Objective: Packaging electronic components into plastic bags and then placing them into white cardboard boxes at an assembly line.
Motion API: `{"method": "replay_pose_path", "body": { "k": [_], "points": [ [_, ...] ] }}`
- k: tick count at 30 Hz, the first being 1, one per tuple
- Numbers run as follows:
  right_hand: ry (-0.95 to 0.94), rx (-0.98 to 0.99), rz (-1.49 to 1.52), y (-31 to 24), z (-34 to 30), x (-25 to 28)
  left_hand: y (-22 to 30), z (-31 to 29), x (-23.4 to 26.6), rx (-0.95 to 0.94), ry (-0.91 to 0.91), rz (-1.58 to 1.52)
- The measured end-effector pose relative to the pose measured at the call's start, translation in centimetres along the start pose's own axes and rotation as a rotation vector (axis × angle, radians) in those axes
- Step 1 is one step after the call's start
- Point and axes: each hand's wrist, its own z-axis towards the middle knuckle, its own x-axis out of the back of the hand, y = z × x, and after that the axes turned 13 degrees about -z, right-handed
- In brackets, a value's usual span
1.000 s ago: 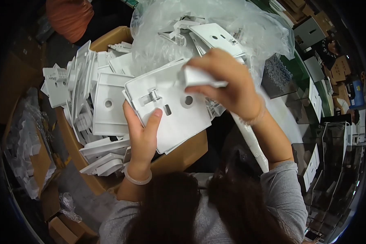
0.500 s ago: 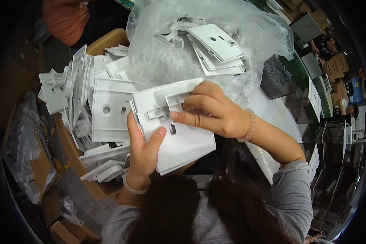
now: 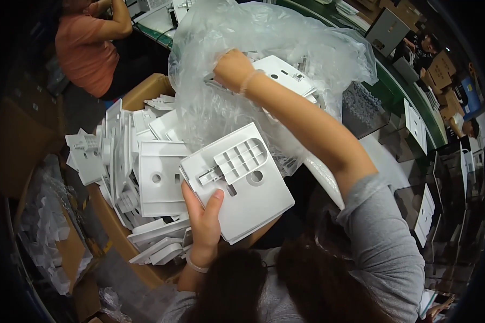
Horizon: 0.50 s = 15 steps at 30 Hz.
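Note:
In front of me my left hand (image 3: 203, 222) grips a white plastic panel (image 3: 261, 207) by its left edge, thumb on top and fingers hidden beneath. Doubled edges along its border suggest more than one layer. On the panel lies a white ribbed plastic piece (image 3: 241, 162) with a rounded end, beside a round hole and a slot. My right hand (image 3: 233, 71) is stretched out to the clear plastic bag (image 3: 312, 29), its fingers curled closed over small white parts there; what they hold is hidden. Just right of that hand, white panels (image 3: 286, 74) lie stacked on the bag.
At the left, a cardboard box (image 3: 106, 222) overflows with white plastic panels (image 3: 164, 180). A bin of small grey pieces (image 3: 361, 102) stands at the right near the green bench (image 3: 385, 81). A co-worker in an orange shirt (image 3: 86, 54) is at the upper left.
My right hand has left the panel and reached forward to the bag. The ribbed piece now lies uncovered on the panel. My left hand still holds the panel.

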Motion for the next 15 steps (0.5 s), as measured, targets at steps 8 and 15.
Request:
{"method": "replay_pose_path", "body": {
  "k": [8, 15],
  "points": [
    [-0.077, -0.202, 0.152, 1.7, -1.5, 2.7, 0.0, 0.3, 0.2, 0.032, 0.022, -0.078],
    [0.091, -0.395, 0.59, 6.5, -13.4, 9.9, 0.9, 0.7, 0.7, 0.199, -0.012, -0.412]
  ]
}}
